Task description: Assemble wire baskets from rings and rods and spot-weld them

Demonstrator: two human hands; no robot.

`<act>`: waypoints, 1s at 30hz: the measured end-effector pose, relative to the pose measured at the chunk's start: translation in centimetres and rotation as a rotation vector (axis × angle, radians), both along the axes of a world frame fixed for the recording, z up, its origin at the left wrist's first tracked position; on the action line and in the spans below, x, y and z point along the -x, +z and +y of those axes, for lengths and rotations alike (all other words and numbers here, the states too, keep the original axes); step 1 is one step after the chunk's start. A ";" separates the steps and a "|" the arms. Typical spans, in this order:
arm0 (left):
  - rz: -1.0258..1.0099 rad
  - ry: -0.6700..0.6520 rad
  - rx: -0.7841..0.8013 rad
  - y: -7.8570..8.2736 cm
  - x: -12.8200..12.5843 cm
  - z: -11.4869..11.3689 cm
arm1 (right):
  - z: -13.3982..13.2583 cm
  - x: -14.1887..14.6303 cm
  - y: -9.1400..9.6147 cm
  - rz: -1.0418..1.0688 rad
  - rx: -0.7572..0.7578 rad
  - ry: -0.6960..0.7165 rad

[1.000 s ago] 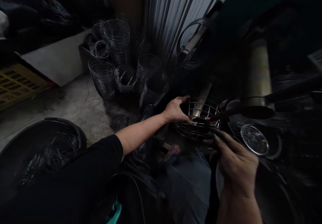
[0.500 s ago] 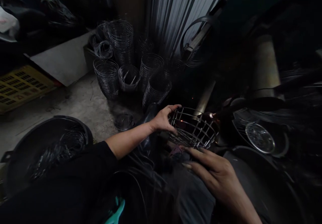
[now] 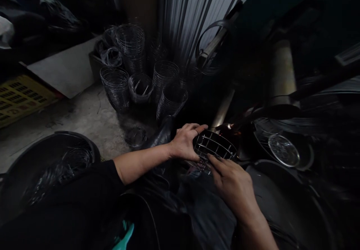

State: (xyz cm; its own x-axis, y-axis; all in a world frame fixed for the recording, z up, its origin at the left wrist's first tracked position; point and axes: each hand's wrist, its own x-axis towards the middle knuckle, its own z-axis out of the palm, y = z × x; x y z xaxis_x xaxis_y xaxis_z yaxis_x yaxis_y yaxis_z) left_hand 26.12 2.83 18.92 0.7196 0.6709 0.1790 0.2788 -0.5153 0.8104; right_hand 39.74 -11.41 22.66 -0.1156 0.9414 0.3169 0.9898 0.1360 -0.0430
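A round wire basket point(image 3: 218, 143) of thin metal rods sits in front of me, against a metal bar point(image 3: 222, 111) with a small glowing spot point(image 3: 230, 126) beside it. My left hand point(image 3: 187, 141) is wrapped round the basket's left side, thumb low and fingers over the upper rim. My right hand point(image 3: 232, 177) has its fingertips on the basket's near edge, the index finger pointing forward. Whether those fingertips pinch a small piece is too dark to make out. Part of the basket's near side is hidden behind my hands.
Several stacks of wire baskets point(image 3: 115, 87) stand on the floor ahead. A black tub point(image 3: 92, 145) with wire pieces is at left, another dark tub point(image 3: 284, 190) at right. A yellow crate point(image 3: 22, 98) lies far left. A cylindrical machine part point(image 3: 282, 70) rises at right.
The basket has tilted and turned, its rim now facing more away from me. My left hand has closed further round it, and my right hand has moved up onto its near edge.
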 end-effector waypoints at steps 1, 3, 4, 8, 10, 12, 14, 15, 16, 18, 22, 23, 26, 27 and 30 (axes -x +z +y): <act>-0.008 0.001 0.000 0.1 -0.3 0.1 | 0.1 -0.4 0.0 0.018 -0.050 0.009; -0.025 0.013 -0.005 0.2 -0.9 0.3 | 0.3 -1.2 -0.2 0.035 -0.118 0.022; -0.032 0.022 -0.010 0.3 -1.2 0.5 | 0.5 -1.6 -0.3 0.045 -0.138 0.027; -0.038 0.048 -0.003 0.6 -2.5 1.5 | 1.7 -3.3 -0.5 0.102 -0.179 0.042; -0.029 0.040 0.019 0.9 -3.1 2.2 | 2.3 -3.9 -0.4 0.107 -0.194 0.043; -0.014 0.034 0.032 1.1 -3.6 2.7 | 3.0 -4.4 -0.3 0.104 -0.204 0.039; 0.003 0.039 0.041 1.2 -4.0 3.2 | 3.5 -4.8 -0.1 0.103 -0.195 0.030; 0.010 0.043 0.045 1.3 -4.1 3.3 | 3.6 -5.0 0.0 0.110 -0.185 0.029; 0.015 0.047 0.050 1.3 -4.2 3.4 | 3.8 -5.1 0.0 0.123 -0.176 0.027; 0.016 0.055 0.056 1.2 -4.3 3.5 | 3.8 -5.3 -0.1 0.165 -0.175 0.023; 0.013 0.052 0.049 1.1 -4.5 3.6 | 3.9 -5.5 -0.4 0.217 -0.167 -0.004; 0.018 0.049 0.044 1.2 -4.6 3.7 | 4.0 -5.7 -0.4 0.218 -0.159 -0.016; 0.045 0.067 0.037 1.5 -5.2 4.3 | 4.8 -6.2 -0.5 0.227 -0.167 -0.047; 0.052 0.077 0.038 1.6 -5.4 4.5 | 5.2 -6.4 -0.5 0.234 -0.172 -0.056; 0.064 0.082 0.042 1.8 -5.9 5.0 | 5.7 -6.8 -0.4 0.265 -0.171 -0.072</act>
State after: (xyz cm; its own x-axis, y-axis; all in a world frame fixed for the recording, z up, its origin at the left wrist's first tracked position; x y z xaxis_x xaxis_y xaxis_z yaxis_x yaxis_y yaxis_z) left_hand 32.05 7.88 20.74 0.6711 0.7340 0.1043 0.3708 -0.4542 0.8101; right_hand 46.51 -5.73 22.27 0.0570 0.8748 0.4810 0.9545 0.0935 -0.2831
